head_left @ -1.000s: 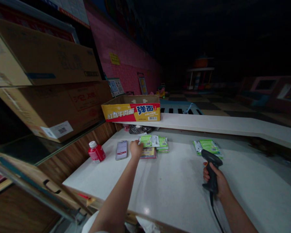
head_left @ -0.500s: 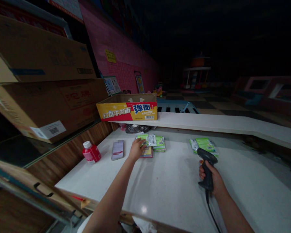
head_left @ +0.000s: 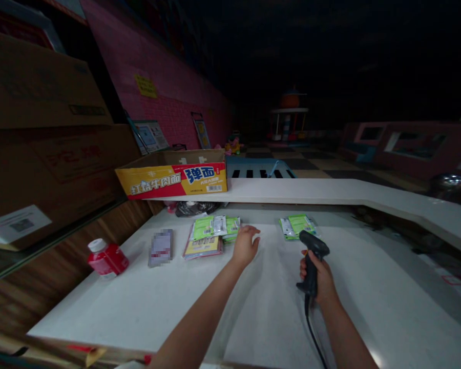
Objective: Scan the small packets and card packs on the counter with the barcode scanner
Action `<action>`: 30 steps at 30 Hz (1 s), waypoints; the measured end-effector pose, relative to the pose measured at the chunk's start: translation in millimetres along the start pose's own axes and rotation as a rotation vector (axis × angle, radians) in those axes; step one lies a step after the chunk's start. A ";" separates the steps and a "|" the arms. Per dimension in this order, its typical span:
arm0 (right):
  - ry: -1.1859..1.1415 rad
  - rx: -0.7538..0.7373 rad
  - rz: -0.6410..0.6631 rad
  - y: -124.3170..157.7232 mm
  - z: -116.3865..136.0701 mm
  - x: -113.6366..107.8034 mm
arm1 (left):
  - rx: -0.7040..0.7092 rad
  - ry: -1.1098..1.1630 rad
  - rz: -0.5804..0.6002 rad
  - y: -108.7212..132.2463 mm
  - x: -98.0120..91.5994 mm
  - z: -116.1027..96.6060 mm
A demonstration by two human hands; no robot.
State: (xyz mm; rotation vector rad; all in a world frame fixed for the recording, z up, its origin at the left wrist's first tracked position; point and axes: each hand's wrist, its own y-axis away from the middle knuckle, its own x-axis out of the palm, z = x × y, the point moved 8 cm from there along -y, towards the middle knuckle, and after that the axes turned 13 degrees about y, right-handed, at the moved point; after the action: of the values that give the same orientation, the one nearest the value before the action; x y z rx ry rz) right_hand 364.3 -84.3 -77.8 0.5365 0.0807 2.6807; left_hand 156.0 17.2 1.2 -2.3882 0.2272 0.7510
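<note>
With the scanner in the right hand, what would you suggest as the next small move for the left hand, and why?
I'd tentatively suggest taking the top green packet from the stack with the left hand: it is empty and lies just beside the stack, while the right hand grips the corded scanner, so only the left is free.

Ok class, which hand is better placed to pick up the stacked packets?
Left, probably: the left hand is empty and beside the stacked packets, while the right hand grips a corded barcode scanner.
</note>
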 end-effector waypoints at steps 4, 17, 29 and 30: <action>0.008 -0.026 -0.109 0.9 6.7 -9.9 | -0.104 0.065 0.063 -11.1 52.2 -4.6; -0.093 0.030 -0.320 -4.8 4.2 -32.8 | -0.561 -0.103 0.053 -72.7 129.6 -7.6; -0.096 0.037 -0.345 -5.6 4.0 -32.9 | -0.783 -0.125 -0.001 -78.1 144.8 7.6; -0.095 0.038 -0.345 -5.7 3.9 -32.9 | -0.767 -0.088 -0.003 -79.6 146.2 8.3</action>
State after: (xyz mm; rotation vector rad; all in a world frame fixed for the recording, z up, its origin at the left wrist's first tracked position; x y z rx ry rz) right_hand 395.7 -92.3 -86.8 0.6014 0.1809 2.3189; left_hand 299.0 88.5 -46.5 -3.0482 -0.1330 1.0819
